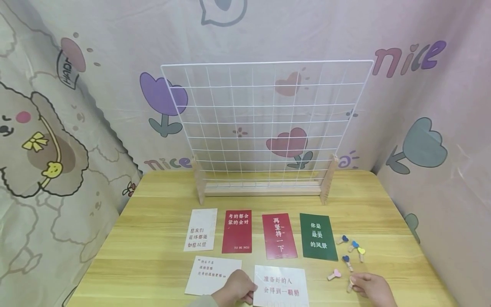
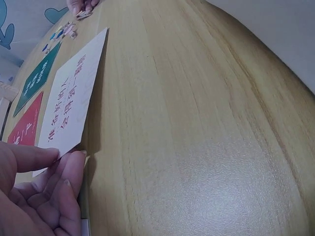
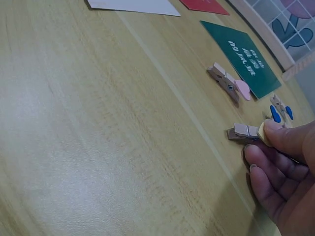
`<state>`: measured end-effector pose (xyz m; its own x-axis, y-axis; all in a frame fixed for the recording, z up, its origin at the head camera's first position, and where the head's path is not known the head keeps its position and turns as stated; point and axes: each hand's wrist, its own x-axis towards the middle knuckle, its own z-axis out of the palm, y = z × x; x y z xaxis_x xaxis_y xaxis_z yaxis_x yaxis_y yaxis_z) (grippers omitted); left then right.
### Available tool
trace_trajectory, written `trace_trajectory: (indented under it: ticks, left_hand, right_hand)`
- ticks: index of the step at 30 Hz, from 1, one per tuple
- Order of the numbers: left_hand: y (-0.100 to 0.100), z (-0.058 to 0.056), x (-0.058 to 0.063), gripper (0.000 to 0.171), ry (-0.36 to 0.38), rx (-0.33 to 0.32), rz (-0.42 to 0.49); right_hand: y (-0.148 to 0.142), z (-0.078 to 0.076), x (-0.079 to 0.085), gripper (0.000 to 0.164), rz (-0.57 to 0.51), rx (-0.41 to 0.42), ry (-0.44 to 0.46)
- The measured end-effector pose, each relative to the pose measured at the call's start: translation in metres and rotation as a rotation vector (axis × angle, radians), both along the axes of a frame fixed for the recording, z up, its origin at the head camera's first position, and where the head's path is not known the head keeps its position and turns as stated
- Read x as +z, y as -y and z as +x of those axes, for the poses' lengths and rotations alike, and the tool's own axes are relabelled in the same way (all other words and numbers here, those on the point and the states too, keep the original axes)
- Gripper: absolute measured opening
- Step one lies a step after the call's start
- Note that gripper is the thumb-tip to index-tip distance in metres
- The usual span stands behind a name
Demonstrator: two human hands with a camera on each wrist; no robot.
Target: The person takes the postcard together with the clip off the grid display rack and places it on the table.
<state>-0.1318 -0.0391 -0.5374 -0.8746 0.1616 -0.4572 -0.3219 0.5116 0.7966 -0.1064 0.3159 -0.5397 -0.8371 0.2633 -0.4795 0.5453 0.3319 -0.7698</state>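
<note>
At the table's near side my left hand (image 1: pixel 238 286) pinches the corner of a white card (image 1: pixel 281 283) with red writing between thumb and fingers. The left wrist view shows this card tilted, its edge raised over the wood. My right hand (image 1: pixel 372 286) pinches a small wooden clothespin (image 3: pixel 245 131) by its pale yellow heart, low over the table. Just beyond that hand lies a clothespin with a pink heart (image 1: pixel 335 274). Farther back are several more, among them ones with a dark blue heart (image 1: pixel 346 259) and a yellow heart (image 1: pixel 361 251).
A white wire grid (image 1: pixel 268 62) stands upright in a wooden base (image 1: pixel 262 190) at the back. Before it lie a white card (image 1: pixel 201 229), two red cards (image 1: pixel 237 238) (image 1: pixel 287 238) and a green card (image 1: pixel 326 251). Another white card (image 1: pixel 199 281) lies partly behind my left hand.
</note>
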Motion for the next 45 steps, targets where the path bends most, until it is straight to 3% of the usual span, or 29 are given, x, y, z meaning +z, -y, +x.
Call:
trace_trajectory:
  ticks: [7,15,23,28,40,45]
  left_hand:
    - [-0.001,0.000,0.005,0.017,-0.006,0.000,-0.043]
    - [-0.001,-0.003,0.011,0.020,-0.107,-0.113,-0.126]
    - [-0.001,-0.005,0.013,0.020,-0.145,-0.175,-0.233]
    - [-0.001,-0.007,0.013,0.023,-0.182,-0.190,-0.314]
    - [0.004,-0.012,0.014,0.020,-0.133,-0.208,-0.246]
    - [0.008,-0.024,0.022,0.024,-0.149,-0.262,-0.211]
  right_hand:
    - [-0.001,-0.002,-0.003,0.039,0.019,0.004,0.034]
    - [0.001,0.000,-0.002,0.038,0.014,-0.012,-0.001]
    - [0.002,0.003,0.000,0.029,0.058,0.022,-0.028]
    - [0.003,0.002,0.003,0.033,0.056,0.040,-0.033]
    - [0.000,0.003,0.007,0.040,0.088,0.023,-0.030]
    - [0.002,-0.005,0.021,0.039,0.174,0.044,-0.034]
